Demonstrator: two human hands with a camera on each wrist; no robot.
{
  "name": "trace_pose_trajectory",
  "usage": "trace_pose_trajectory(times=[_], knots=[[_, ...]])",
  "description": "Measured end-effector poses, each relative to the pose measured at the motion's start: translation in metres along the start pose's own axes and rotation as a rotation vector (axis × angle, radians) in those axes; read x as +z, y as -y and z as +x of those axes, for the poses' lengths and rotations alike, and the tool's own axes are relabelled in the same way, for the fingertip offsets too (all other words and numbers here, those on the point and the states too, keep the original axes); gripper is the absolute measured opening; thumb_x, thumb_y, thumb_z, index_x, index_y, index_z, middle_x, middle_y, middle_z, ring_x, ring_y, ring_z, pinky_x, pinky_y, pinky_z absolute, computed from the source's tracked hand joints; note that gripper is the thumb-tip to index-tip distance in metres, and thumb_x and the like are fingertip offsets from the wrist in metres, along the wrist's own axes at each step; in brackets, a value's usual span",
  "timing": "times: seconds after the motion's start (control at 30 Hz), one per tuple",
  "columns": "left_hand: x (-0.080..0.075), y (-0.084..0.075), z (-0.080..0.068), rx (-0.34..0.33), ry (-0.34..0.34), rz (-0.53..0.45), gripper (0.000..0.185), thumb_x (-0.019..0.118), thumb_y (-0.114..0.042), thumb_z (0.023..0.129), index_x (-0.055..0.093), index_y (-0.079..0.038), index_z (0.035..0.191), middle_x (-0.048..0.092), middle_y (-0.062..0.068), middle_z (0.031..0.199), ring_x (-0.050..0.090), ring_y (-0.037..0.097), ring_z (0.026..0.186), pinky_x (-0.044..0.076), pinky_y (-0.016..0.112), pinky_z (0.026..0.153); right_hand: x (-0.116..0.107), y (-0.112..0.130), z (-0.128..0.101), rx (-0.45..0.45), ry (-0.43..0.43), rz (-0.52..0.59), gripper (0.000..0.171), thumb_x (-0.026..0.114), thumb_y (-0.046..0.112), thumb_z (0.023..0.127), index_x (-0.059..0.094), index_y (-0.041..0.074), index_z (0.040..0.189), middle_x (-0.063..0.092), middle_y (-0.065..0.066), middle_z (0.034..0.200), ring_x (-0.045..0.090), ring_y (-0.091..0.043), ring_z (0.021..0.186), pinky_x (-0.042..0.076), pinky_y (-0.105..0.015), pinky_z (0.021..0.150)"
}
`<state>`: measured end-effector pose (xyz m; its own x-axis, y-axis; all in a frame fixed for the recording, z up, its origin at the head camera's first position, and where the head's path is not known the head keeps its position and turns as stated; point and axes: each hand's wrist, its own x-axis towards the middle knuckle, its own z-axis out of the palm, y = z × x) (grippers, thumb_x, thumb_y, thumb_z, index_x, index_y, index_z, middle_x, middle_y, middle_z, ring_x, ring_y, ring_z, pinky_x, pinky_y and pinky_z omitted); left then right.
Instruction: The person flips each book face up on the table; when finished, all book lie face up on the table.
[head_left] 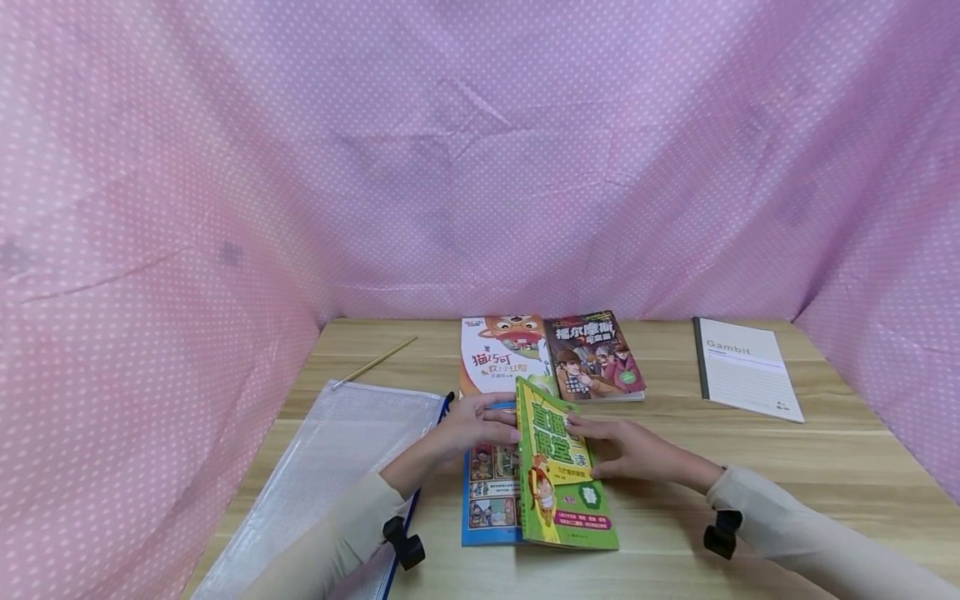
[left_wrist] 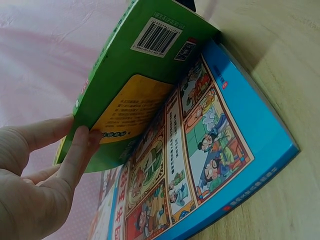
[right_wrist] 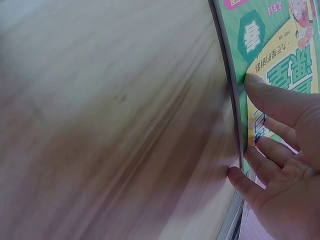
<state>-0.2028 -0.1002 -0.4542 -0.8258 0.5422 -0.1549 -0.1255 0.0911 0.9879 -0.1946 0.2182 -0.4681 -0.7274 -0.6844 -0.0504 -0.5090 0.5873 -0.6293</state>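
A green children's book (head_left: 558, 492) with a yellow panel stands tilted over a blue comic-style book (head_left: 491, 512), its spine side raised. My left hand (head_left: 468, 429) pinches the spine edge; in the left wrist view a finger of that hand lies against the green back cover (left_wrist: 142, 55) with its barcode. From the other side my right hand (head_left: 633, 450) touches the front cover, thumb and fingertips near the right edge, as the right wrist view shows. Under the green book, the blue book's printed pictures (left_wrist: 220, 135) are partly hidden.
Behind the hands lie a white book with a cartoon animal (head_left: 498, 354) and a dark detective book (head_left: 596, 358). A pale notebook (head_left: 746, 367) is at the far right. On the left are a clear zip pouch (head_left: 337, 475) and a thin stick (head_left: 378, 360). Pink dotted cloth (head_left: 480, 167) surrounds the wooden table (head_left: 675, 550).
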Motion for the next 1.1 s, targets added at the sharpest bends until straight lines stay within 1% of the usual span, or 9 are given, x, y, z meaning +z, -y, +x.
trace_pose_trajectory(times=[0.2,0.43,0.57,0.63,0.7,0.83,0.97,1.03,1.1], knots=[[0.005,0.0,0.003,-0.011,-0.004,-0.01,0.069,0.074,-0.008,0.091,0.043,-0.004,0.153,0.068,0.019,0.13,0.072,0.018,0.105,0.06,0.032,0.093,-0.004,0.0,-0.004,0.002,-0.002,-0.008,0.068,0.078,0.026,0.089,0.051,0.009,0.149,0.04,-0.017,0.16,0.04,-0.044,0.145,0.034,-0.063,0.115],[0.012,0.0,0.006,-0.002,-0.008,-0.022,0.07,0.075,-0.009,0.091,0.044,-0.006,0.153,0.068,0.019,0.13,0.071,0.021,0.11,0.061,0.037,0.093,-0.007,-0.005,-0.009,0.003,-0.004,-0.029,0.068,0.079,0.028,0.088,0.053,0.009,0.148,0.042,-0.017,0.158,0.042,-0.043,0.143,0.036,-0.062,0.113],[0.014,0.001,0.009,-0.002,-0.006,-0.009,0.068,0.076,-0.01,0.091,0.047,-0.009,0.152,0.069,0.016,0.129,0.071,0.021,0.109,0.061,0.04,0.091,-0.009,-0.007,-0.011,0.015,0.001,-0.031,0.067,0.079,0.028,0.088,0.053,0.01,0.148,0.042,-0.017,0.159,0.041,-0.044,0.144,0.035,-0.063,0.113],[0.016,0.001,0.009,0.011,0.005,-0.008,0.068,0.075,-0.009,0.091,0.046,-0.009,0.153,0.069,0.017,0.129,0.071,0.022,0.108,0.061,0.041,0.091,-0.011,-0.007,-0.013,0.02,0.003,-0.039,0.068,0.079,0.028,0.088,0.053,0.01,0.148,0.042,-0.016,0.159,0.041,-0.044,0.144,0.035,-0.064,0.113],[0.017,0.001,0.011,0.018,0.011,-0.013,0.068,0.074,-0.008,0.092,0.045,-0.008,0.153,0.069,0.017,0.129,0.071,0.022,0.109,0.061,0.04,0.092,-0.012,-0.007,-0.014,0.025,0.004,-0.044,0.067,0.079,0.028,0.088,0.054,0.01,0.148,0.043,-0.016,0.158,0.041,-0.044,0.144,0.035,-0.064,0.113],[0.021,0.001,0.013,0.009,0.008,-0.043,0.069,0.074,-0.005,0.09,0.046,-0.009,0.153,0.069,0.017,0.127,0.071,0.021,0.108,0.061,0.036,0.094,-0.016,-0.009,-0.016,0.033,0.009,-0.042,0.067,0.08,0.027,0.087,0.055,0.01,0.147,0.042,-0.017,0.158,0.041,-0.044,0.144,0.033,-0.065,0.113],[0.025,0.002,0.016,0.004,0.003,-0.051,0.069,0.075,-0.004,0.09,0.047,-0.009,0.152,0.07,0.016,0.125,0.071,0.022,0.108,0.061,0.035,0.093,-0.018,-0.011,-0.018,0.041,0.01,-0.045,0.067,0.08,0.027,0.087,0.055,0.01,0.147,0.042,-0.017,0.158,0.04,-0.045,0.144,0.033,-0.066,0.113],[0.027,0.002,0.017,0.002,-0.002,-0.043,0.068,0.075,-0.004,0.09,0.048,-0.01,0.152,0.071,0.015,0.124,0.071,0.021,0.107,0.061,0.033,0.091,-0.019,-0.012,-0.019,0.049,0.009,-0.055,0.067,0.08,0.027,0.087,0.055,0.01,0.147,0.043,-0.017,0.157,0.041,-0.045,0.143,0.034,-0.067,0.113],[0.028,0.003,0.018,0.002,-0.011,-0.034,0.067,0.075,-0.004,0.09,0.049,-0.01,0.151,0.072,0.014,0.122,0.072,0.02,0.104,0.061,0.029,0.084,-0.019,-0.013,-0.02,0.056,0.007,-0.065,0.066,0.08,0.027,0.087,0.056,0.011,0.146,0.044,-0.018,0.157,0.041,-0.046,0.143,0.035,-0.067,0.112]])
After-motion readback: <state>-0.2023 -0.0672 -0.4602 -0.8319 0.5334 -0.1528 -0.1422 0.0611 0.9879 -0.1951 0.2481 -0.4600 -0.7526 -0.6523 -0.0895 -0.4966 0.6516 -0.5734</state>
